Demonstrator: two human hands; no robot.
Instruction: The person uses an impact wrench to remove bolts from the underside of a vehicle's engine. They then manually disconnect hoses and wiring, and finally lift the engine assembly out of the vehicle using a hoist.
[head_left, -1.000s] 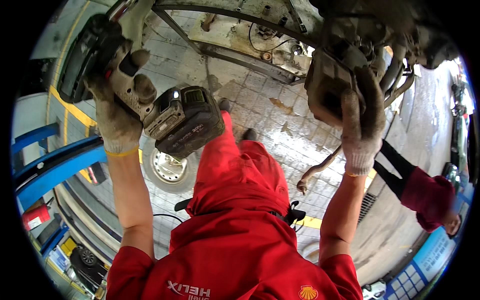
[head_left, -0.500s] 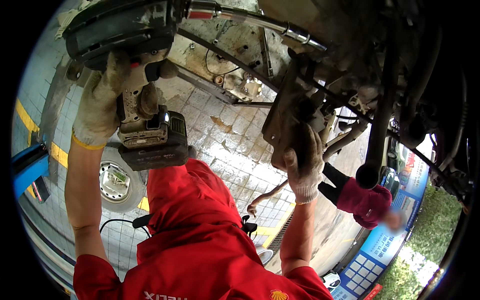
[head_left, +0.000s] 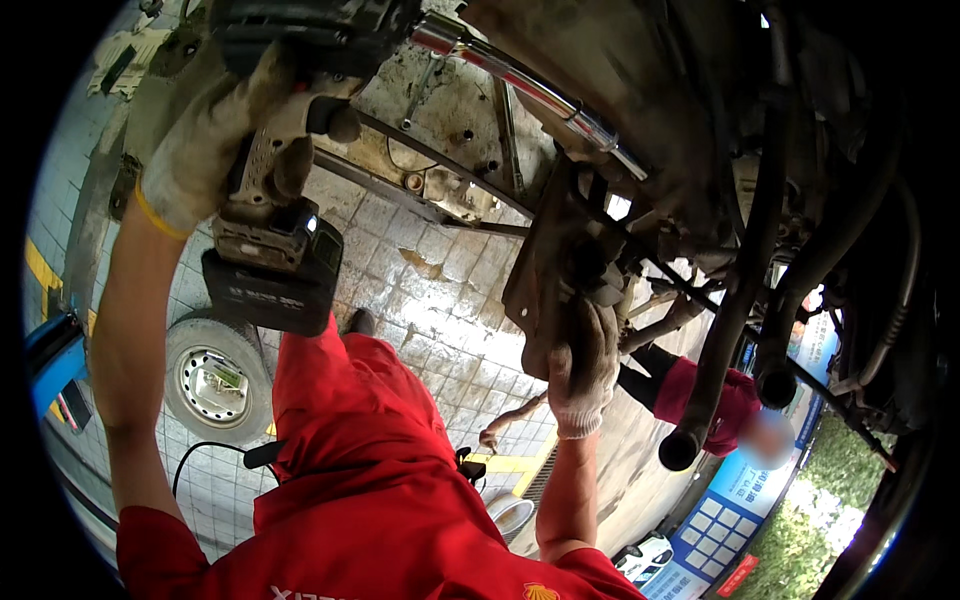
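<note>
My left hand (head_left: 196,150), in a soiled knit glove, is closed round the handle of a cordless impact wrench (head_left: 262,190) with a black battery at its base. From the wrench's head a long shiny extension bar (head_left: 525,95) slants down to the right. Its tip ends among dark parts under the vehicle; what it touches there is unclear. My gloved right hand (head_left: 583,375) is wrapped round the lower end of a dirty metal bracket (head_left: 535,285) beneath the vehicle. Part of its fingers is hidden behind the bracket.
Dark pipes (head_left: 730,350) hang down at the right. A grimy metal tray (head_left: 455,90) with loose hardware and tools stands beyond the wrench. A wheel (head_left: 190,333) lies on the tiled floor at left, near a blue post (head_left: 55,360). A person in maroon (head_left: 730,400) stands behind the pipes.
The whole view has shifted slightly. The extension bar's tip sits lower against the vehicle parts, and the wrench's body has gone up in view. My right hand keeps its hold on the bracket.
</note>
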